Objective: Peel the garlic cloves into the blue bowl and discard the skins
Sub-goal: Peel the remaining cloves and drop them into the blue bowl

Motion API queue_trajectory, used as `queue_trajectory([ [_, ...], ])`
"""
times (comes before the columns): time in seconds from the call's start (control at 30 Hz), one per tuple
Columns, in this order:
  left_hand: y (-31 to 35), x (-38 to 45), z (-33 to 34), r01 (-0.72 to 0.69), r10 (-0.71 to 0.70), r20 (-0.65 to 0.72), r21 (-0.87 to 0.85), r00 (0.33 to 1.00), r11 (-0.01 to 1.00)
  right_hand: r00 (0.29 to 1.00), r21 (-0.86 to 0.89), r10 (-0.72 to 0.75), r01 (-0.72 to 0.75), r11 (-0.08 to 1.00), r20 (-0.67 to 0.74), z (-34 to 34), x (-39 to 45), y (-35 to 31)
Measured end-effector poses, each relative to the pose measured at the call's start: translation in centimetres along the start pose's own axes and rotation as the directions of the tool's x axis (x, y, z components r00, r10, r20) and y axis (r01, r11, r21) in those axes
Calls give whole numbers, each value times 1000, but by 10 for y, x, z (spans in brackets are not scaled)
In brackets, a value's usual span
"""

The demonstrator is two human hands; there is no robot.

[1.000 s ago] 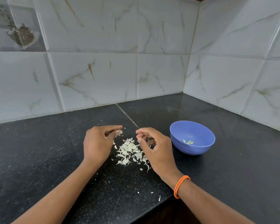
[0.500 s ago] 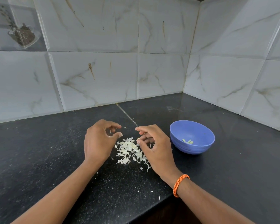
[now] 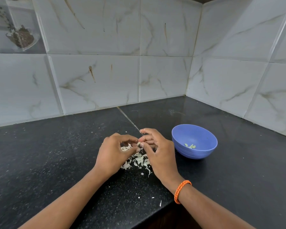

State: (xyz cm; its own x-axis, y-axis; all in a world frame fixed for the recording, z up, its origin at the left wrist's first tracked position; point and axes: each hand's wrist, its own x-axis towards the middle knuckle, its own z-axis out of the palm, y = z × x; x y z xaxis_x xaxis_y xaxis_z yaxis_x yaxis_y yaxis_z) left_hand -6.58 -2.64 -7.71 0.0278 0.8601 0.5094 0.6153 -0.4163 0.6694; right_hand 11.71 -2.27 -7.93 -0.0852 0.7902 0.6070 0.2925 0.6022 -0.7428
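A small garlic clove [image 3: 138, 143] is pinched between the fingertips of my left hand [image 3: 113, 153] and my right hand [image 3: 157, 153], which meet above a pile of pale garlic skins [image 3: 137, 161] on the black counter. The blue bowl [image 3: 205, 138] stands just right of my right hand, with a few peeled cloves [image 3: 190, 146] at its bottom. Part of the skin pile is hidden under my hands.
The black counter [image 3: 56, 154] runs into a corner of white marbled wall tiles [image 3: 163, 76]. Its front edge [image 3: 155, 210] cuts across between my forearms. Small skin flecks [image 3: 153, 198] lie near that edge. An orange band [image 3: 181, 190] circles my right wrist.
My left hand has moved right and closed the gap to my right hand. Both hands now pinch the clove together, where before they were apart.
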Motion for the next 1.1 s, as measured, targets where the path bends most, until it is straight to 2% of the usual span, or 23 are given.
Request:
queue_trajectory([
  [0.23,-2,-1,2,17,-16,-76,5,997,1000,1000,-56,-16,15,998,-13,0,-1,-1],
  [0.37,-1,-3,3,7,5,-88,131,996,991,993,-158,-122,122,980,10,2,-3,-1],
  [0.47,2,-5,2,-30,51,-93,216,994,976,979,-162,-196,202,966,53,4,-2,0],
  [0.63,6,-6,0,-84,114,-77,317,990,945,969,-178,-226,241,954,101,8,-3,4],
  [0.87,11,-8,2,-130,135,6,329,991,936,978,-162,-204,209,964,52,2,0,-2],
  [1.0,11,-5,-3,-123,158,-72,351,985,928,974,-188,-225,228,955,34,-20,19,-19],
  [1.1,9,-6,-4,-92,149,-133,360,980,928,988,-293,-149,151,944,29,-48,45,-21],
])
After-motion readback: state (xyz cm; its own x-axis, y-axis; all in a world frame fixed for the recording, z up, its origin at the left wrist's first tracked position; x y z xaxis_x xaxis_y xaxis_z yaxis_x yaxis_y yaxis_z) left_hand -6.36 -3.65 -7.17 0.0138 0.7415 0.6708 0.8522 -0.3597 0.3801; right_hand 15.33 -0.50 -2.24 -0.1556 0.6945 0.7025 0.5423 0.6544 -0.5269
